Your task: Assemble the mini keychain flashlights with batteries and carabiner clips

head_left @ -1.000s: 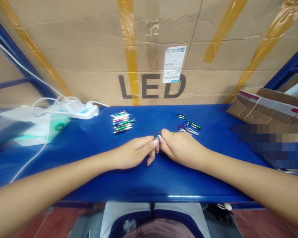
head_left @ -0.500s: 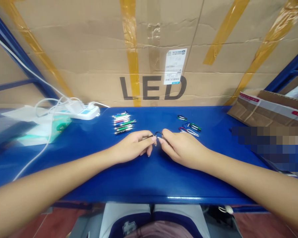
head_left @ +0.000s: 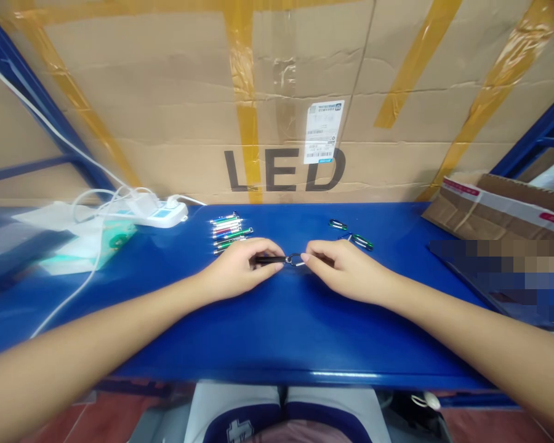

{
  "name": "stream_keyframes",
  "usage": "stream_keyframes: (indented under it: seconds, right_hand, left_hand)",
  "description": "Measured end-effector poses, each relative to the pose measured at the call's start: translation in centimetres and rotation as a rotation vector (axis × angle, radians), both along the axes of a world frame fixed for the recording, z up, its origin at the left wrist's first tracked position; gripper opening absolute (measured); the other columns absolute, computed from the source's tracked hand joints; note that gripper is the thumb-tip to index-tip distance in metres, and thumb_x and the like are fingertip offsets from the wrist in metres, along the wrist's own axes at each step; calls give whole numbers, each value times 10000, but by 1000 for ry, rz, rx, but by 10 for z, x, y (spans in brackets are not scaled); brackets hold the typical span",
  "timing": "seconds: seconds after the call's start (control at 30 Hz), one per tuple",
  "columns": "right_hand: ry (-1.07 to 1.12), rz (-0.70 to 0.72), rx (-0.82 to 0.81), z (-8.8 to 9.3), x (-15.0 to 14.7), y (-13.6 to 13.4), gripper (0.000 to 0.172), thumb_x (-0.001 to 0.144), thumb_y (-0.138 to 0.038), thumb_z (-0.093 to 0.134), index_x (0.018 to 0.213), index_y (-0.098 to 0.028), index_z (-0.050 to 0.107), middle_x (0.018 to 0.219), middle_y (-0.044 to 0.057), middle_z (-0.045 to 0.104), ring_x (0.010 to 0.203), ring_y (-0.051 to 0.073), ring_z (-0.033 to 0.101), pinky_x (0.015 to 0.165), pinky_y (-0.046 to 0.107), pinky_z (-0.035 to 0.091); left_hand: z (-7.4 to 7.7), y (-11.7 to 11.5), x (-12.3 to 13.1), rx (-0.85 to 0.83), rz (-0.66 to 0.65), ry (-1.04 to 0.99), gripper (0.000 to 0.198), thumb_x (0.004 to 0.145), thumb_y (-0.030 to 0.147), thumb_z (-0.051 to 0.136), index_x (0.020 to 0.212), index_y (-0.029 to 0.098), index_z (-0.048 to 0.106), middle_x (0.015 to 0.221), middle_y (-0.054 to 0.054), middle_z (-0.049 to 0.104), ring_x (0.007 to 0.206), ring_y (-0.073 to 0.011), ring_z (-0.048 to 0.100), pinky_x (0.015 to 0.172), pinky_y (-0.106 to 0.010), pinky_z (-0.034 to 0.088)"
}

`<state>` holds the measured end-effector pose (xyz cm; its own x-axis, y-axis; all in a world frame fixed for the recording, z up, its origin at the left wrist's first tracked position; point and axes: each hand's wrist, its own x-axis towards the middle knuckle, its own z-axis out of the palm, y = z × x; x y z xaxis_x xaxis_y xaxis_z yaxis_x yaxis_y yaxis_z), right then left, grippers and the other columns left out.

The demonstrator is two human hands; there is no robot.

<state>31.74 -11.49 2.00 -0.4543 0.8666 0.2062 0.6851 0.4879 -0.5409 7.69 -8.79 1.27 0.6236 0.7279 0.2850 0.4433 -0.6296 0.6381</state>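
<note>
My left hand is closed around a slim black pen-shaped tube, which points right and has a metal ring at its end. A black carabiner sits at that ring and appears linked through it. Thumb and forefinger of my right hand pinch the carabiner's other end. Just behind my left hand, several slim coloured tubes of similar shape lie in a stacked row. Beyond my right hand are a dark green carabiner and a green one; my hand partly hides others there.
All this is on a blue table. A white power strip with cables and a green-white packet lie at the left. An open cardboard box stands at the right, and a large taped carton rises behind.
The tube and carabiner now show more between my hands, stretched out in a line. My right hand has shifted slightly right, covering more of the carabiners behind it. The view has tilted slightly.
</note>
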Motion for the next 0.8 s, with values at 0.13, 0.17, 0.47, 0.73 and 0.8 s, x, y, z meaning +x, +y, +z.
stream_keyframes:
  seconds: [0.13,0.17,0.47,0.73,0.8]
  right_hand:
    - [-18,-29,-13,-1,4,4,329,978,-402,479,746,-198,591,664,-9,604,610,141,518,594,256,375]
    - [-32,-27,-16,-1,4,5,327,976,-395,481,743,-198,598,669,-6,611,611,143,522,591,257,374]
    - [-16,-101,22,-5,16,26,334,947,-409,502,717,-194,613,697,15,658,646,162,571,622,279,418]
    - [377,-370,-113,-2,48,62,329,913,-438,634,731,-166,664,630,2,557,566,120,474,537,244,383]
    - [607,-410,-170,-1,53,68,266,915,-357,654,738,-157,657,654,8,563,573,112,486,538,232,405]
  left_hand:
    - [2,8,-7,95,37,92,205,923,337,637,1047,202,728,1037,-53,736,915,-189,651,852,-310,509]
    - [1,10,-8,110,46,108,198,916,332,645,1038,202,730,1031,-53,736,913,-190,646,849,-312,505]
    - [8,27,-25,264,71,287,204,889,358,631,983,201,722,1006,-63,726,942,-219,648,859,-344,502]
    - [26,33,-44,344,212,542,193,823,341,602,954,215,668,935,-52,690,909,-254,638,773,-345,471]
    - [27,32,-45,345,224,574,209,817,347,599,969,217,657,928,-50,684,874,-250,633,724,-333,449]
